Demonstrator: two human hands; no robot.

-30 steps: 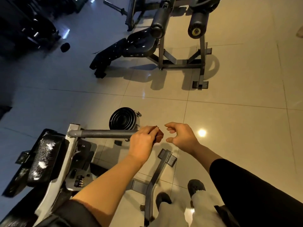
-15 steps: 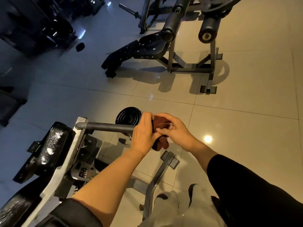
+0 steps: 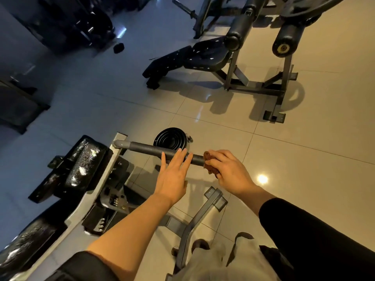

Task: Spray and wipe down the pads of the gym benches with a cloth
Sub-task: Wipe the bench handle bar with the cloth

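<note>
- My right hand is clenched round a bunched brown cloth, holding it against the free end of the grey padded handle bar.
- My left hand is flat and released, fingers straight and together, the fingertips laid over the bar just beside the cloth; it grasps nothing.
- The bar runs roughly level from a white frame upright on the left out to my right hand, where the cloth covers its tip.
- Left of that upright sits a black bench pad, tilted, its surface glistening with droplets and pale wet patches. A second black pad lies lower left, cut off by the picture's edge, also shiny.
- Behind the bar, on the floor, rests a stack of black weight plates, close to the bar but apart from my hands.
- Below my hands a grey base leg of the frame angles across the tiles toward my feet.
- To the right of my right hand lies an open stretch of pale tiled floor, with a lamp's reflection just beside my wrist.
- Farther off, well apart, stands another bench with a black pad and two roller pads on a grey frame; bare floor lies between it and me.
- The upper left is dark, holding more machines that I cannot make out.
</note>
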